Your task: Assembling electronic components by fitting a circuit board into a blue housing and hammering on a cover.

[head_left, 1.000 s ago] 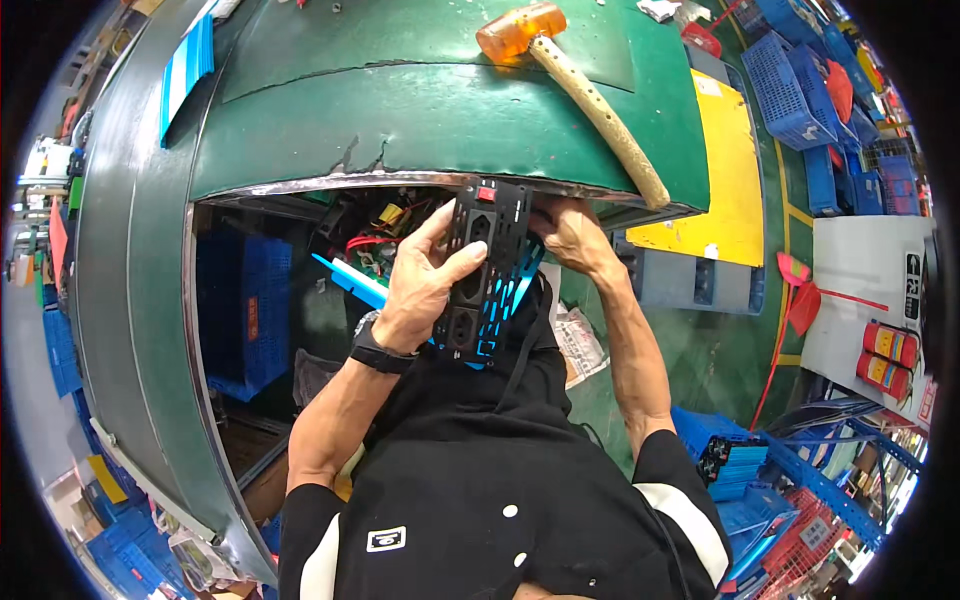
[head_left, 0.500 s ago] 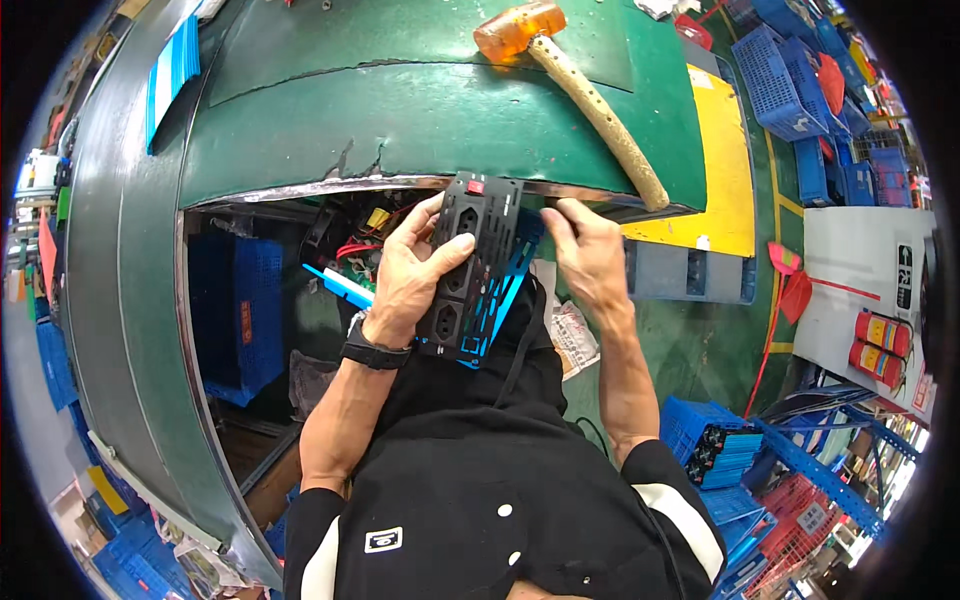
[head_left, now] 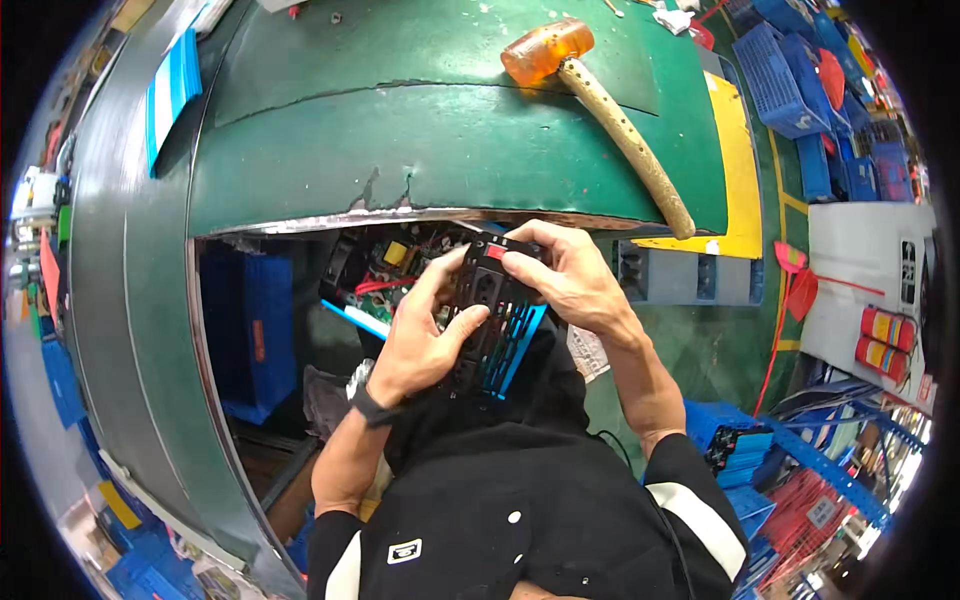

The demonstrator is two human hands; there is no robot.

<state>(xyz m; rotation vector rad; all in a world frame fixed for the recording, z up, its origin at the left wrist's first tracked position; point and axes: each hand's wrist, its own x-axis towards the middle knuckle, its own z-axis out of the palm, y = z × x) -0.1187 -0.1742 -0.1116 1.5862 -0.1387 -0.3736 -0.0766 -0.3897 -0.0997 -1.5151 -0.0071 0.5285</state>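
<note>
My black shirt fills the space nearest me, and a dark band circles my left wrist. Ahead of it, my left hand is closed around the left side of a black socket panel, thumb across its face. My right hand holds the panel's upper end, thumb at the red switch; I cannot tell whether it presses. The panel is tilted above my lap, just off the desk's near edge, with a blue slotted plate behind its right side.

Beyond my left hand, an open case with red wires and circuit boards sits partly beneath that edge. Farther left, a blue crate stands under the green desk. On top, a mallet with an amber head lies toward the right edge, its wooden handle ending by the near right corner. Some blue strips lie on the left wing. Past the right edge are a yellow board and, well beyond, more blue crates.
</note>
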